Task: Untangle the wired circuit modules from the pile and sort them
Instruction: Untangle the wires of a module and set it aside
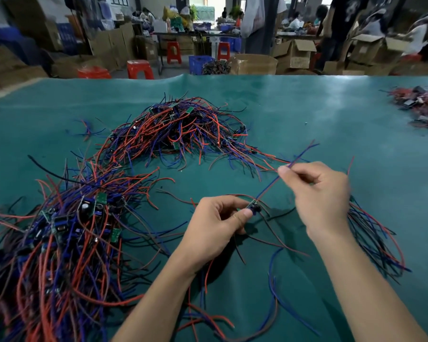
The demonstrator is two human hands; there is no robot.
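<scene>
The left hand (218,223) pinches a small module (253,207) between thumb and fingers, just above the green mat (307,114) near centre. From the module a blue wire (269,187) runs up toward 1 o'clock into the right hand (324,193), which grips it between thumb and forefinger; the wire's free end sticks out past the fingers. More of the module's wires trail down toward 5 o'clock on the mat. A big pile (181,129) of red, blue and black wired modules lies at 12 o'clock, and a second heap (67,238) spreads at 8 o'clock. A bundle (376,238) of wires lies at 4 o'clock behind the right wrist. A further heap (420,104) sits far off at 2 o'clock.
</scene>
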